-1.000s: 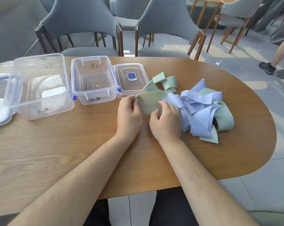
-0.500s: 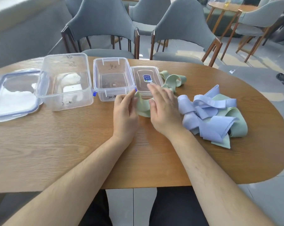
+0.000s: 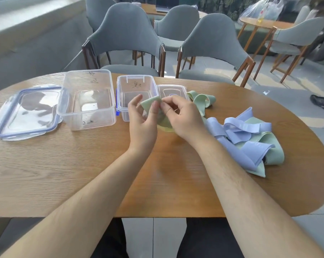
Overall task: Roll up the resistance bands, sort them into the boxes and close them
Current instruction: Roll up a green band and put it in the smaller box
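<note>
i am pinching the end of a green resistance band [image 3: 149,103] with both my left hand [image 3: 142,125] and my right hand [image 3: 184,118], holding it just above the wooden table [image 3: 64,164] in front of the small clear box [image 3: 135,84]. purple and green bands [image 3: 239,127] are lying heaped to my right.

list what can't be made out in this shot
Head view:
- Writing on large box and small box: too small to read.
- Label on small lid: mostly hidden by right hand.
- Lower part of green band: behind left hand and right hand.
- Number of bands in pile: overlapping layers.
</note>
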Motion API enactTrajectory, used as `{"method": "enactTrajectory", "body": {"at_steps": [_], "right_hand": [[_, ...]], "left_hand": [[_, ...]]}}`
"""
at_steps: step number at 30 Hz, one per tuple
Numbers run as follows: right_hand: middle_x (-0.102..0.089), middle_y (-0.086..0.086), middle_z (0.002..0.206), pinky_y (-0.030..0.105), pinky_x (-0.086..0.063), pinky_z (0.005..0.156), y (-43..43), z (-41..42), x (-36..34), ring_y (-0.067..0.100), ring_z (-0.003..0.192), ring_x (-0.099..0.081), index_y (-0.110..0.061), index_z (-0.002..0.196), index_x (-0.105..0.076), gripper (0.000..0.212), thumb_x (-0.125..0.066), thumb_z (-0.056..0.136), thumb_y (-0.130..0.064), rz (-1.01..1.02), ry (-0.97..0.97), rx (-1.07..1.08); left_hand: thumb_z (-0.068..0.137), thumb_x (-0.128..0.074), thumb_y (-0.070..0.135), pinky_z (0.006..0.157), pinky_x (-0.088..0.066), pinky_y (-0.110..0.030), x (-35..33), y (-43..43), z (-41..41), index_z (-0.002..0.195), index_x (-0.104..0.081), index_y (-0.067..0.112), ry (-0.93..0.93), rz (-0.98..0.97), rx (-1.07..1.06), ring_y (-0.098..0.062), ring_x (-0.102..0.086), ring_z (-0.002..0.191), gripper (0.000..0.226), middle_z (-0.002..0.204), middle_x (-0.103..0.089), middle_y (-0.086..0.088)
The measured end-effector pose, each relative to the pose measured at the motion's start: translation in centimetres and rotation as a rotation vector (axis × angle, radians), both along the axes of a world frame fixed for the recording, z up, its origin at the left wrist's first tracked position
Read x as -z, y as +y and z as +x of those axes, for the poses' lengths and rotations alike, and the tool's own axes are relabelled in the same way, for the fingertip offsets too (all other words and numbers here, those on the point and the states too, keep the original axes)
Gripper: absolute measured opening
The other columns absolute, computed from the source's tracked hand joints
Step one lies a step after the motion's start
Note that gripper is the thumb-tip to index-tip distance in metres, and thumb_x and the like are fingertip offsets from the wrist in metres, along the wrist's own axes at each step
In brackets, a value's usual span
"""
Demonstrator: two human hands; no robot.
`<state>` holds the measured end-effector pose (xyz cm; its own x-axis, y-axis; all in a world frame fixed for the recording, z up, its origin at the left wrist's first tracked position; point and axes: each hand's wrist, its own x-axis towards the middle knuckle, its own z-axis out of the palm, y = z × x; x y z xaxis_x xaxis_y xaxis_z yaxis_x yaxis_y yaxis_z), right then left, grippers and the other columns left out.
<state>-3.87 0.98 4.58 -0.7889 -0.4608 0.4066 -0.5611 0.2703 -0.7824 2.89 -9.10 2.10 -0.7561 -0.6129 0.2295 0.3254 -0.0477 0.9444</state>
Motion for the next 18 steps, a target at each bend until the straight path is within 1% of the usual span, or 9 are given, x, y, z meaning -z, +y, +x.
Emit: {"method": "enactTrajectory", "body": {"at_steps": [1,3,5,7,9,11,14,16,18], "right_hand": [[-0.071,-0.006,0.084,0.021,-0.049,0.07,0.0,0.1,-0.6,0.008,0.074,-0.061,-0.019,0.095,-0.073,0.011,-0.064,0.099,-0.025,-0.045,-0.018,0.012],[-0.073,-0.007,0.088,0.021,-0.052,0.078,-0.1,0.2,-1.9,0.006,0.082,-0.066,-0.023,0.097,-0.072,0.006,-0.066,0.098,-0.025,-0.132,-0.063,0.025],[-0.074,-0.006,0.092,0.025,-0.055,0.08,-0.1,0.1,-2.9,0.011,0.087,-0.069,-0.022,0.102,-0.072,0.007,-0.067,0.097,-0.025,-0.181,-0.089,0.025],[-0.075,-0.005,0.092,0.031,-0.057,0.08,-0.1,-0.1,-3.7,0.016,0.086,-0.07,-0.023,0.102,-0.072,0.007,-0.067,0.097,-0.025,-0.212,-0.106,0.023],[-0.072,-0.01,0.085,0.036,-0.058,0.076,0.1,-0.3,-4.1,0.012,0.077,-0.067,-0.026,0.098,-0.07,0.003,-0.068,0.097,-0.027,-0.233,-0.128,0.02],[-0.066,-0.014,0.077,0.036,-0.056,0.068,0.3,-0.4,-4.2,0.005,0.068,-0.061,-0.024,0.098,-0.069,0.002,-0.069,0.097,-0.026,-0.254,-0.154,0.019],[-0.064,-0.011,0.074,0.035,-0.057,0.061,0.6,-0.3,-4.2,0.004,0.062,-0.057,-0.015,0.102,-0.069,0.009,-0.069,0.096,-0.023,-0.295,-0.185,0.035],[-0.061,-0.012,0.068,0.029,-0.053,0.056,0.6,-0.2,-4.4,0.003,0.059,-0.054,-0.012,0.101,-0.07,0.011,-0.068,0.097,-0.022,-0.314,-0.181,0.052],[-0.059,-0.015,0.062,0.025,-0.05,0.055,0.7,-0.3,-4.7,0.004,0.056,-0.053,-0.014,0.099,-0.07,0.008,-0.067,0.098,-0.021,-0.337,-0.196,0.047]], "left_hand": [[0.101,-0.06,0.026,0.085,-0.055,-0.027,-0.5,-0.2,-0.3,0.133,-0.045,0.017,-0.004,0.029,0.02,-0.007,-0.069,0.099,0.036,0.113,-0.067,-0.004],[0.103,-0.057,0.032,0.088,-0.057,-0.034,-1.4,-0.7,-0.8,0.122,-0.054,0.014,-0.027,-0.03,0.076,-0.013,-0.069,0.098,0.026,0.109,-0.07,-0.004],[0.105,-0.051,0.032,0.082,-0.056,-0.031,-2.4,-0.8,-0.8,0.116,-0.059,0.012,-0.024,-0.077,0.15,-0.01,-0.067,0.092,0.023,0.1,-0.069,0.0],[0.107,-0.048,0.03,0.078,-0.055,-0.028,-3.4,-1.0,-0.9,0.118,-0.06,0.015,-0.008,-0.094,0.206,-0.008,-0.066,0.091,0.022,0.096,-0.069,0.005],[0.108,-0.047,0.027,0.076,-0.053,-0.023,-4.1,-1.2,-1.0,0.121,-0.059,0.018,0.001,-0.147,0.226,-0.006,-0.065,0.091,0.02,0.096,-0.069,0.009],[0.108,-0.047,0.026,0.072,-0.051,-0.019,-4.8,-1.3,-0.9,0.116,-0.059,0.021,-0.007,-0.22,0.217,-0.003,-0.064,0.087,0.015,0.095,-0.067,0.006],[0.108,-0.046,0.022,0.061,-0.048,-0.014,-5.9,-1.2,-0.6,0.106,-0.055,0.011,-0.02,-0.291,0.196,0.002,-0.059,0.071,0.014,0.088,-0.06,-0.005],[0.108,-0.046,0.022,0.064,-0.05,-0.016,-6.5,-1.2,-0.5,0.111,-0.056,0.008,0.002,-0.325,0.217,-0.003,-0.061,0.076,0.017,0.094,-0.062,-0.015],[0.107,-0.048,0.025,0.072,-0.055,-0.027,-6.7,-1.5,-0.5,0.112,-0.058,0.015,0.02,-0.322,0.247,-0.012,-0.065,0.084,0.015,0.1,-0.067,-0.015]]}}
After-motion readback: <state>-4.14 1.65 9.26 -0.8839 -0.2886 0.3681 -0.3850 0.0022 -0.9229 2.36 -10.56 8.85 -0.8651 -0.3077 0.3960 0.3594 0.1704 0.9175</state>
